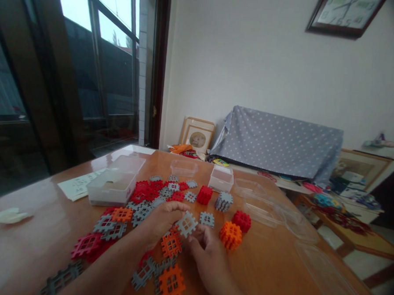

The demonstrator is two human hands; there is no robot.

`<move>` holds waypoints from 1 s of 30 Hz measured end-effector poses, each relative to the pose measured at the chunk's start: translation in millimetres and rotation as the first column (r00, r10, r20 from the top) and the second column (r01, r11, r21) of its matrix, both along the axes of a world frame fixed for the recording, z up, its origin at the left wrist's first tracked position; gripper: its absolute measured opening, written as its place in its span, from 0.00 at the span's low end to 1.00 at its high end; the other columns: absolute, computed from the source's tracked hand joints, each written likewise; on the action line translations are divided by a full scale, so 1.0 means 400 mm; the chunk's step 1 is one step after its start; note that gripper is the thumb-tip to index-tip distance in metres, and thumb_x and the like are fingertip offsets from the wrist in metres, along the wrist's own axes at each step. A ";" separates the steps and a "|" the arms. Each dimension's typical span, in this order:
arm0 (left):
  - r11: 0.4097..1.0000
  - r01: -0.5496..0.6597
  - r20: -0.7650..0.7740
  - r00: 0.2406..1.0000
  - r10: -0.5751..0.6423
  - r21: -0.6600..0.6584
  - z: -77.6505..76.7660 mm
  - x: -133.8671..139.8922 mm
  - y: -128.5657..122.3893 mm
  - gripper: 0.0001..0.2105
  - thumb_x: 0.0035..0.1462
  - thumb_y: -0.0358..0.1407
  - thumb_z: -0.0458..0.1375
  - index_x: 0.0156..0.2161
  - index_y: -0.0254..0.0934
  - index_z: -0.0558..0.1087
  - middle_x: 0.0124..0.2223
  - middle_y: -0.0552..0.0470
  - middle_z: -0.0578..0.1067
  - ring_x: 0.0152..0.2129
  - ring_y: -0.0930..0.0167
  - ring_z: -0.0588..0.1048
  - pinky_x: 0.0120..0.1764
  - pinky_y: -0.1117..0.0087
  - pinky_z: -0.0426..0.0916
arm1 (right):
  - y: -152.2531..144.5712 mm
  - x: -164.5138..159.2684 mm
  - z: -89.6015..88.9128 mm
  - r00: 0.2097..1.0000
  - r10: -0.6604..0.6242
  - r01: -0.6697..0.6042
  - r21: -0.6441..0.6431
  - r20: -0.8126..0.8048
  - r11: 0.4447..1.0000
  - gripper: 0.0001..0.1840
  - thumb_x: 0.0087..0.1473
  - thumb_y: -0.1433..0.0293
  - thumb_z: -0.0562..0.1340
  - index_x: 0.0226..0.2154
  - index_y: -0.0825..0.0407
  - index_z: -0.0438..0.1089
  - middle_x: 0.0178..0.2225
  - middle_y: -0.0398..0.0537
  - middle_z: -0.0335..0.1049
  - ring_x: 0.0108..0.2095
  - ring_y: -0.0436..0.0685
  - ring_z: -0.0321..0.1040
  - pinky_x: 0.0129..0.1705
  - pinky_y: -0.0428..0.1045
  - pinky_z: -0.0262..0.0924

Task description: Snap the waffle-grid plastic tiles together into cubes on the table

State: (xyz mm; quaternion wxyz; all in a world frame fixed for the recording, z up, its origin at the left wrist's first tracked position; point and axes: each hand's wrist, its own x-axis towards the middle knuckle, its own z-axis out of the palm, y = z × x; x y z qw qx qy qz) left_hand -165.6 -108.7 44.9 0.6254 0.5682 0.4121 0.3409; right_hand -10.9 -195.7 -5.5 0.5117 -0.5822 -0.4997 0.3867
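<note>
A grey plastic interlocking tile [186,225], square with notched edges and a window-like middle, is held up between my two hands. My left hand [165,218] pinches its upper left side. The fingers of my right hand [207,253] are closed at its lower right corner. Below my hands lie orange tiles [172,283] and grey tiles [144,273]. A single grey tile [207,219] rests just beyond my right hand. To the right stand an orange stack [231,235], two red stacks [204,195] and a grey stack [224,201] of such tiles.
Loose red tiles [148,190] spread behind my left arm. An opened translucent box [110,191] stands at left near paper sheets [74,186]. A small white box [221,178] and clear plastic trays [263,209] sit at the back and right of the wooden table [270,266].
</note>
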 end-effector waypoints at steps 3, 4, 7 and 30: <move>0.999 0.040 -0.034 0.999 -0.040 -0.018 0.000 -0.006 0.005 0.16 0.52 0.37 0.60 0.46 0.35 0.75 0.31 0.54 0.78 0.25 0.72 0.72 0.31 0.72 0.64 | -0.003 0.005 -0.005 0.974 -0.111 0.090 0.112 0.197 0.990 0.33 0.50 0.66 0.66 0.59 0.49 0.61 0.45 0.50 0.72 0.39 0.58 0.71 0.41 0.52 0.65; 0.999 0.052 -0.045 0.998 -0.052 -0.013 -0.001 -0.006 0.005 0.15 0.52 0.38 0.60 0.46 0.36 0.74 0.31 0.54 0.78 0.25 0.72 0.72 0.31 0.71 0.64 | -0.005 0.006 -0.004 0.968 -0.105 0.076 0.131 0.230 0.989 0.37 0.49 0.68 0.66 0.61 0.49 0.59 0.48 0.51 0.71 0.40 0.59 0.71 0.42 0.52 0.66; 0.997 0.073 -0.056 0.996 -0.072 0.007 -0.001 -0.001 0.004 0.15 0.51 0.37 0.60 0.45 0.36 0.72 0.30 0.56 0.76 0.24 0.73 0.72 0.30 0.72 0.63 | -0.012 0.005 0.006 0.958 -0.023 -0.021 0.151 0.286 0.988 0.33 0.50 0.70 0.65 0.59 0.48 0.63 0.46 0.50 0.72 0.41 0.59 0.71 0.43 0.52 0.66; 0.668 0.460 -0.539 0.836 -0.104 0.585 0.064 -0.022 -0.059 0.23 0.48 0.34 0.64 0.52 0.42 0.71 0.50 0.48 0.76 0.47 0.60 0.73 0.48 0.63 0.66 | -0.014 0.039 0.034 0.883 -0.052 0.013 -0.087 -0.466 0.996 0.14 0.47 0.62 0.67 0.36 0.51 0.67 0.23 0.37 0.67 0.21 0.47 0.63 0.23 0.43 0.52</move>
